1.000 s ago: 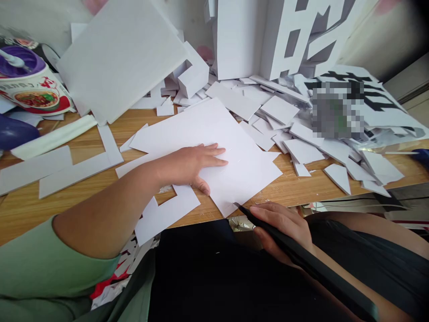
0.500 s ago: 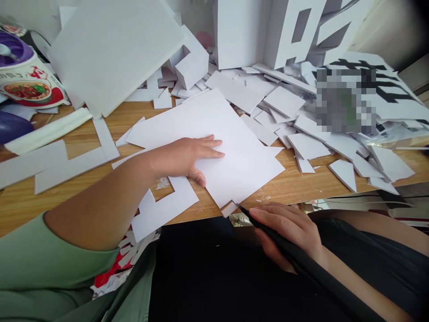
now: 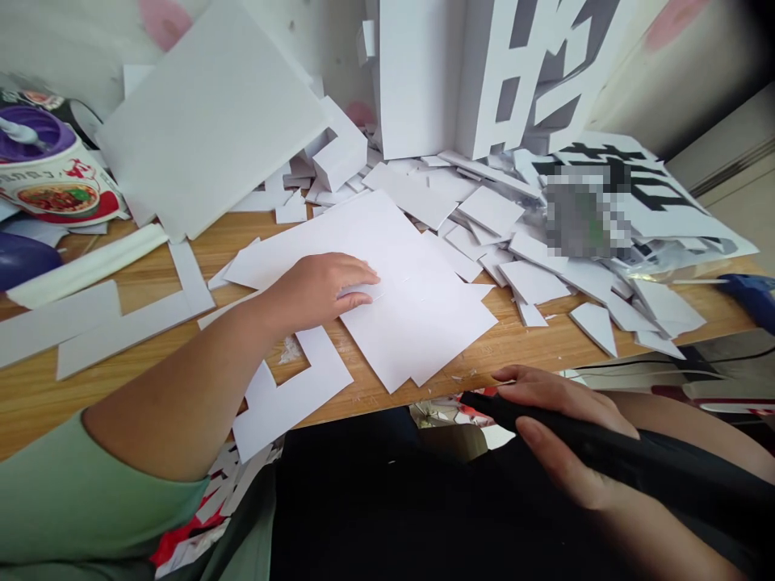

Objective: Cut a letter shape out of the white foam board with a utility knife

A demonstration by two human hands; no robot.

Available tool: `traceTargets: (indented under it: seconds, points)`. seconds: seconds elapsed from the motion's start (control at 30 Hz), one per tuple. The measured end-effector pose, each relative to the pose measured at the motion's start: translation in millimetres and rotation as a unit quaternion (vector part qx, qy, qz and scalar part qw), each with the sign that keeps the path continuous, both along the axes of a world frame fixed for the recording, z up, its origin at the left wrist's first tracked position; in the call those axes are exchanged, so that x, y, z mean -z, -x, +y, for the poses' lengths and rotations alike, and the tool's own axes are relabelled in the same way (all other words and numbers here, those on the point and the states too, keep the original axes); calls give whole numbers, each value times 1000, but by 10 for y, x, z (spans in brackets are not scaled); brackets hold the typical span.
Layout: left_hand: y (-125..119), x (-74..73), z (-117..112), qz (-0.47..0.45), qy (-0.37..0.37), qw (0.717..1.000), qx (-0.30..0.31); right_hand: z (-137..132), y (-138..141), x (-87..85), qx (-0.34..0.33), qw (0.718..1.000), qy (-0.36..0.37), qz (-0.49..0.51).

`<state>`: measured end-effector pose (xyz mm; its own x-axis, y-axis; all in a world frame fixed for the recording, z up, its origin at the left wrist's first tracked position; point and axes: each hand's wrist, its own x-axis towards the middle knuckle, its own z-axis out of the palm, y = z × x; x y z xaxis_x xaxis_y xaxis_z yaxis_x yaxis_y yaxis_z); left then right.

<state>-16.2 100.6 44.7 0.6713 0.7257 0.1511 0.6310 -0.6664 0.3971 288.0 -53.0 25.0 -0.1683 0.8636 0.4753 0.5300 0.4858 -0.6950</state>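
Observation:
Under my left hand [image 3: 336,290] lies a large white foam board sheet [image 3: 424,323] at the table's front edge. The fingers are slightly bent with the thumb apart, resting on its surface. A small step is cut into the sheet's near corner. My right hand [image 3: 563,411] grips a long black-handled cutter [image 3: 508,411], held just off the table edge to the right of that corner. The cutter's tip points left, apart from the board, and its blade cannot be made out. By my left forearm rests a notched white board piece [image 3: 303,395].
White offcuts [image 3: 545,282] are heaped across the back and right of the wooden table [image 3: 211,250]. Behind stand a tall white board structure [image 3: 424,81] and a leaning white panel [image 3: 211,121]. A food tub [image 3: 60,186] is at left, a blue tool [image 3: 751,298] at far right.
My right hand has drawn the cutter right and away from the sheet's corner. The small piece at that corner is gone. My left hand's fingers have come closer together. The view has tilted up.

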Motion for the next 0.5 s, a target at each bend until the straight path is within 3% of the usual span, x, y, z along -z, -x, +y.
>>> traceTargets:
  seconds: [0.13, 0.2, 0.33, 0.5]
  points:
    - [-125, -166, -205, -103, 48, 993, 26, 183, 80, -278, -28, 998, 45, 18]
    - [-159, -216, -268, -106, 74, 991, 40, 284, 160, -378, -54, 997, 41, 28]
    - [-55, -222, -172, 6, 9, 1000, -10, 455, 339, -358, -26, 997, 46, 57]
    - [180, -212, 34, 162, -37, 984, -66, 668, 579, -215, -7, 991, 105, 83]
